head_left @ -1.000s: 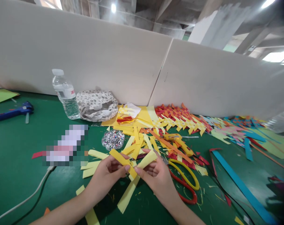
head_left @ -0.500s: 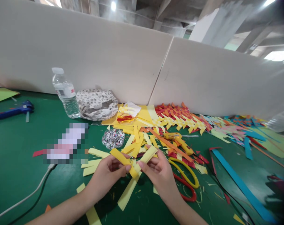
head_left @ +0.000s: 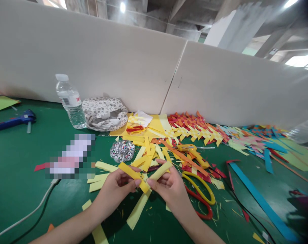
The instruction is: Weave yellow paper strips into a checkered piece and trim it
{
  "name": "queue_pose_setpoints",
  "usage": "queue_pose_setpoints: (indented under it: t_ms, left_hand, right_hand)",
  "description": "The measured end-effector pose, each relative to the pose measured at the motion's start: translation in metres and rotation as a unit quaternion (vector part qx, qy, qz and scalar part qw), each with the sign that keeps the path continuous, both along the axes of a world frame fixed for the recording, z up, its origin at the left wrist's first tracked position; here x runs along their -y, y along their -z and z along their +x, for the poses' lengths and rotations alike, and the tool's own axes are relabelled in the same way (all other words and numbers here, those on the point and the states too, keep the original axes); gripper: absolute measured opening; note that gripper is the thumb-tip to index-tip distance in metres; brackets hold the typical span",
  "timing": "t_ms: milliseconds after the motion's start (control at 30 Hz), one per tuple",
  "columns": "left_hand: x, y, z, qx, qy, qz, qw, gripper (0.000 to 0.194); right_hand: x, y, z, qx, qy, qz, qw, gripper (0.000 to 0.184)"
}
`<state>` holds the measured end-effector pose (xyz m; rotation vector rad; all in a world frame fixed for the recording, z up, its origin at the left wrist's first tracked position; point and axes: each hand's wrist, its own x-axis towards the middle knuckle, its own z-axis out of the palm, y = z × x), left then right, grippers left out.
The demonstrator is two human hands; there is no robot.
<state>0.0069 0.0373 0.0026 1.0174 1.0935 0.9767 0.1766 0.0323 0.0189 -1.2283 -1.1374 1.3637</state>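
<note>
My left hand (head_left: pixel 119 187) pinches a darker yellow paper strip (head_left: pixel 130 171) between thumb and fingers. In my right hand (head_left: pixel 169 184) is a pale yellow paper strip (head_left: pixel 159 170), gripped near its lower end. The two strips meet and cross between my hands in a V shape. Another pale strip (head_left: pixel 139 210) lies below them, slanting down to the left; whether it is joined to the held strips I cannot tell. Yellow strips (head_left: pixel 147 159) are heaped just beyond my fingers. Close to my right wrist are scissors with yellow and red handles (head_left: pixel 212 193), their blades hidden.
A yellow glue gun (head_left: pixel 194 154) lies beyond the scissors, its black cable running right. Googly eyes (head_left: pixel 122 151), a phone (head_left: pixel 72 156) on a white cable, a water bottle (head_left: pixel 71 101) and a blue glue gun (head_left: pixel 17 120) are leftward. Woven paper fish (head_left: pixel 202 130) line the partition.
The pale strip in my right hand has tilted slightly, and my right thumb has shifted a little left toward the crossing. My left hand keeps its hold.
</note>
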Motion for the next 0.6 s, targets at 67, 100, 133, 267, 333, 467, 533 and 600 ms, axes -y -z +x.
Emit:
queue_pose_setpoints:
  t_ms: [67,100,133,267,333,467,533,600]
  left_hand:
    - [0.0001,-0.0006,-0.0006,0.019,0.011,0.006,1.000,0.030]
    - [0.0000,-0.0008,-0.0006,0.033,0.019,0.009,0.999,0.030]
    - [-0.0002,-0.0009,-0.0005,0.049,0.029,0.011,0.998,0.032]
    - [-0.0002,0.0014,0.0020,0.085,0.057,0.007,0.995,0.049]
    - [0.0002,0.0033,0.0032,0.082,0.050,0.000,0.995,0.048]
    - [-0.0001,0.0050,0.0031,0.077,0.028,-0.008,0.997,0.038]
    - [-0.0006,0.0048,0.0023,0.072,0.022,-0.011,0.997,0.036]
    - [-0.0010,0.0048,0.0018,0.068,0.021,-0.011,0.997,0.035]
  right_hand:
    - [0.0000,0.0008,0.0000,-0.005,0.002,0.003,1.000,0.072]
    - [0.0002,0.0008,-0.0001,-0.008,0.003,0.004,1.000,0.071]
    - [0.0005,0.0005,-0.0003,-0.010,0.004,0.004,1.000,0.071]
    - [0.0029,-0.0016,-0.0025,-0.004,0.002,0.004,1.000,0.068]
    - [0.0043,-0.0013,-0.0041,0.005,-0.003,0.006,1.000,0.063]
    - [0.0057,0.0025,-0.0057,0.015,0.004,0.019,1.000,0.058]
    - [0.0056,0.0046,-0.0056,0.013,0.012,0.028,0.999,0.058]
    - [0.0052,0.0055,-0.0055,0.008,0.013,0.031,0.999,0.058]
